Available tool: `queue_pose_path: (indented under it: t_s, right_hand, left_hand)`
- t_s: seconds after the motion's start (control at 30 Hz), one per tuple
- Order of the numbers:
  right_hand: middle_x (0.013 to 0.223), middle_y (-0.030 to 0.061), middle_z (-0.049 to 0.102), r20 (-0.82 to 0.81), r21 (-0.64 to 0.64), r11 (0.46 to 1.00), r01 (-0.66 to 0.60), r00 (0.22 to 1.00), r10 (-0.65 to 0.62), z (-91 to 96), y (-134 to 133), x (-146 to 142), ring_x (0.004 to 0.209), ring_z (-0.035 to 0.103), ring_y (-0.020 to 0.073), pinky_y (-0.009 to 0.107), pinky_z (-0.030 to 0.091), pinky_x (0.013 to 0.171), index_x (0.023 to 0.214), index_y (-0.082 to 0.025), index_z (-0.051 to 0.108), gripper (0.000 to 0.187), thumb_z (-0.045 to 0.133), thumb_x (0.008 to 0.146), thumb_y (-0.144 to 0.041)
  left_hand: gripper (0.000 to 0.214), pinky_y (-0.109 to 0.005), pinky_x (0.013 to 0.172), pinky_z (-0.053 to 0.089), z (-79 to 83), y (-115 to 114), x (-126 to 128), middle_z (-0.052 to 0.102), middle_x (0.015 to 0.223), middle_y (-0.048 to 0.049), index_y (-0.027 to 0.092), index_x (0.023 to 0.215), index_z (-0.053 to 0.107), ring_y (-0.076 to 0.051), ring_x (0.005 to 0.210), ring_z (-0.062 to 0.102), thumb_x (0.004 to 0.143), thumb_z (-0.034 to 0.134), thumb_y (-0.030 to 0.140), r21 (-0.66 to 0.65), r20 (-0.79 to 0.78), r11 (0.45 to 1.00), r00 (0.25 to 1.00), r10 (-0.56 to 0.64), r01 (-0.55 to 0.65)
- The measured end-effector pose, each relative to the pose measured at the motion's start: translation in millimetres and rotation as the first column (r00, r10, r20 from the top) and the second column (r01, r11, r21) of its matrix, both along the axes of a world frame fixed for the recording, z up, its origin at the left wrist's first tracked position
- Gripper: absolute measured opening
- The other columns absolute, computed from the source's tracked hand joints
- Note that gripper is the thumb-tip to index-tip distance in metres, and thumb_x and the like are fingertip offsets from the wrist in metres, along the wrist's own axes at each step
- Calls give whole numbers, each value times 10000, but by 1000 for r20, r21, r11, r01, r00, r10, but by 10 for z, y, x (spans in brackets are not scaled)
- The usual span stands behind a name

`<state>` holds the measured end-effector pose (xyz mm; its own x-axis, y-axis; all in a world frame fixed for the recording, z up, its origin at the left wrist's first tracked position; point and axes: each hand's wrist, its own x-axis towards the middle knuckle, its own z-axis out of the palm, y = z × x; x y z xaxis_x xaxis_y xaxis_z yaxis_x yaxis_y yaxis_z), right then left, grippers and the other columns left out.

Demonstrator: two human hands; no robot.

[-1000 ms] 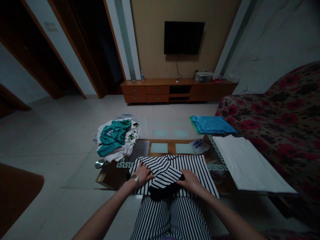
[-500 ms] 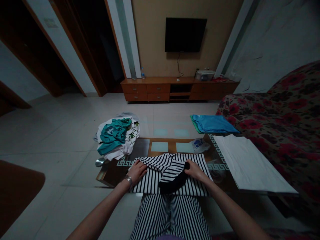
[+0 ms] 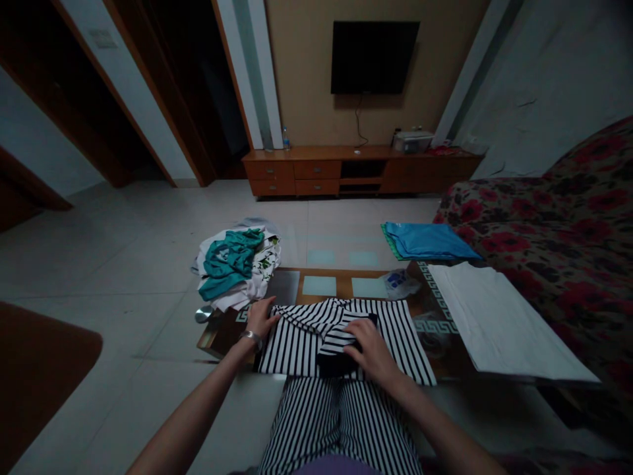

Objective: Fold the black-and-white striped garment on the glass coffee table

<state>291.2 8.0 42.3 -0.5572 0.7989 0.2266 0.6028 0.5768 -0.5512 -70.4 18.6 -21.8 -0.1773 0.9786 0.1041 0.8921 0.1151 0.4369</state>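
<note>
A black-and-white striped garment (image 3: 297, 346) lies folded on the coffee table in front of me. One striped part with a black band (image 3: 336, 365) is folded over its middle. My left hand (image 3: 261, 320), with a bracelet at the wrist, is at the garment's upper left corner, thumb and fingers apart. Over the banded part, my right hand (image 3: 372, 349) rests with its thumb and fingers spread, covering some of the black band. Whether the left fingertips press on the cloth is hard to see.
A heap of clothes (image 3: 232, 260), teal on top, sits at the table's left end. To the right are a blue folded packet (image 3: 430, 241), white sheets (image 3: 504, 320) and a crumpled plastic bag (image 3: 399, 284). A flowered sofa (image 3: 534, 218) stands at the right.
My right hand has let go of the black band's edge and moved left onto the folded part, fingers spreading. My left hand has shifted up and outward to the garment's corner.
</note>
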Motion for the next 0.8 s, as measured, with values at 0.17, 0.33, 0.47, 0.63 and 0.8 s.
queue_pose_path:
  t_s: [0.17,0.33,0.47,0.63,0.8]
  right_hand:
    - [1287,76,478,216,-3,961,-276,938,270,-19,-317,-433,1189,387,265,427,349,974,1208,-241,515,502,686,738,-188]
    - [1036,33,567,271,-55,957,-284,919,288,-96,-249,-433,982,461,182,304,384,820,969,-198,597,221,573,789,-73]
    - [986,33,578,253,-28,945,-326,912,322,-84,-221,-341,947,460,167,287,371,789,937,-188,608,139,525,857,-111]
    - [1067,37,601,188,-87,894,-440,874,449,-81,-285,-268,1009,487,191,327,378,849,1010,-220,630,262,615,833,-412]
    - [1093,39,625,-51,-44,975,-216,976,214,-26,-51,-120,1064,515,184,343,371,943,1066,-237,632,245,516,902,-378]
  left_hand:
    - [439,-355,902,417,-22,194,-108,634,1052,-72,169,1149,571,-211,973,555,711,600,143,-22,132,990,982,-135,139]
    - [190,-298,794,436,-41,228,-129,612,861,-28,172,824,596,-179,848,554,661,540,91,0,158,989,977,-143,145]
    - [154,-280,728,418,-65,233,-134,552,774,-6,182,729,525,-165,766,514,623,483,79,34,175,992,977,-123,119]
    - [167,-282,733,408,-59,226,-140,526,759,-6,188,703,504,-167,758,493,583,450,86,53,198,992,973,-119,110]
    - [181,-287,748,416,-27,213,-170,539,767,-9,189,710,517,-170,767,498,572,446,95,37,217,991,968,-130,125]
